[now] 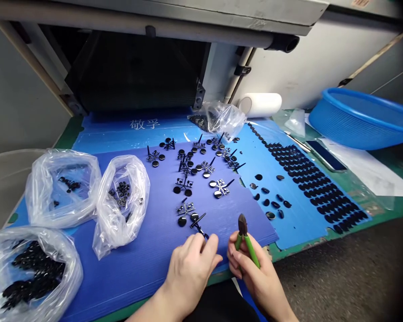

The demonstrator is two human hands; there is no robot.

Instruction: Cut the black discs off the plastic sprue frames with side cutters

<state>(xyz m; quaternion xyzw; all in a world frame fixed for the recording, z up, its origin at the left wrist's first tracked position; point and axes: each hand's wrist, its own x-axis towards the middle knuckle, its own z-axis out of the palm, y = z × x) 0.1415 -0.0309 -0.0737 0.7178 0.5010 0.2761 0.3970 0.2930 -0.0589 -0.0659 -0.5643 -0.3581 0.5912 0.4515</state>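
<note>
Covering most of the workbench, a blue corrugated sheet (147, 264) is lying under everything the person is working on, while a blue basket (362, 118) is sitting at the far right edge. 3 clear plastic bags are resting on the sheet's left side: one (30, 273) at the near corner packed with black parts, and 2 more (62, 188) (121, 203) behind it, each holding a few. Rows of black discs (309, 179) are lining the sheet's right side, and black moulded sprues (195, 167) with round pieces attached are lying scattered across the middle. At the near edge, the person's right hand (255, 273) is curling closed around green-handled cutters (246, 241), whose dark blades are pointing up and away. Just beside it, the left hand (191, 264) is pinching a small black sprue piece (200, 229) between its fingertips, with the piece touching the sheet just ahead of the fingers.
</note>
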